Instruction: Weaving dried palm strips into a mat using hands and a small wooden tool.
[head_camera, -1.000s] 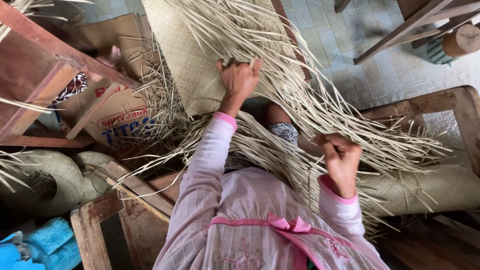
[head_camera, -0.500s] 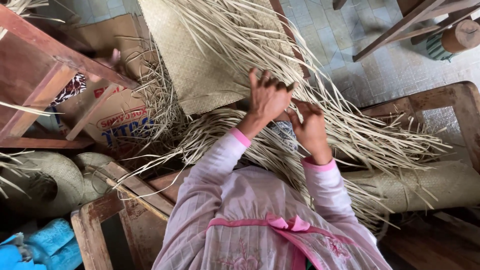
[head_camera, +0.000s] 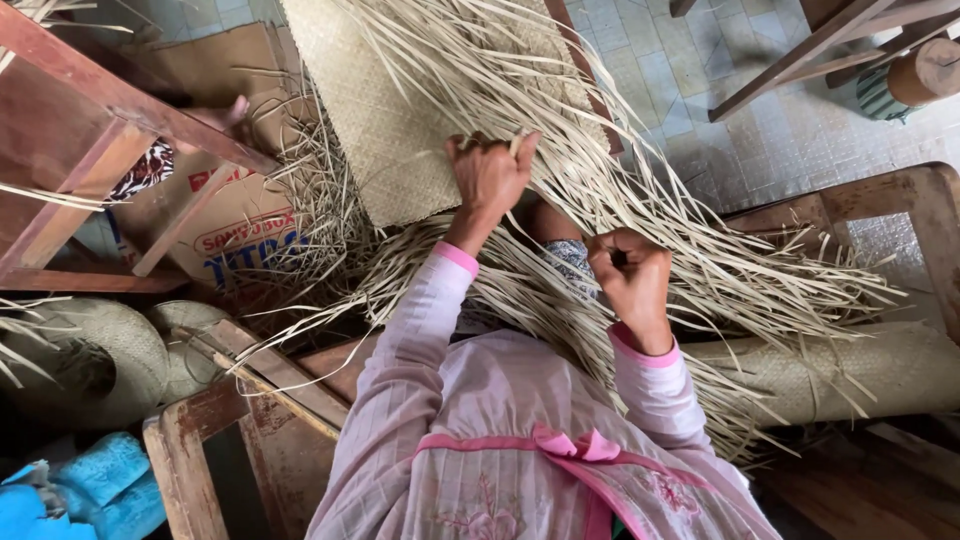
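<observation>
Two bare hands work at the middle of the frame. The left hand (head_camera: 492, 180), just left of centre, has its fingers bent and pressed down over the near edge of a woven mat (head_camera: 400, 120), pinching a few loose strips there. The right hand (head_camera: 630, 280), right of centre and a little lower, is balled into a fist closed around a bunch of dried leaf strips (head_camera: 700, 250). One mat is being woven: a pale straw-coloured sheet in a fine checked weave, flat, reaching from the hands toward the top of the frame, with its unwoven strips too many to count, long, narrow and cream-coloured, fanning out loosely to the right and down past both wrists. Both arms wear one pink striped garment (head_camera: 470, 440) with a pink bow at the lower centre. At the right edge lies one rolled mat (head_camera: 850, 370) of the same weave, under a wooden chair arm (head_camera: 900, 195). At the left, one cardboard box (head_camera: 235, 230) sits beneath slanted wooden rails (head_camera: 110, 110), with two woven hats (head_camera: 110, 350) at the lower left and a blue cloth (head_camera: 90, 490) in the bottom left corner. Pale floor tiles (head_camera: 700, 70) show at the upper right.
</observation>
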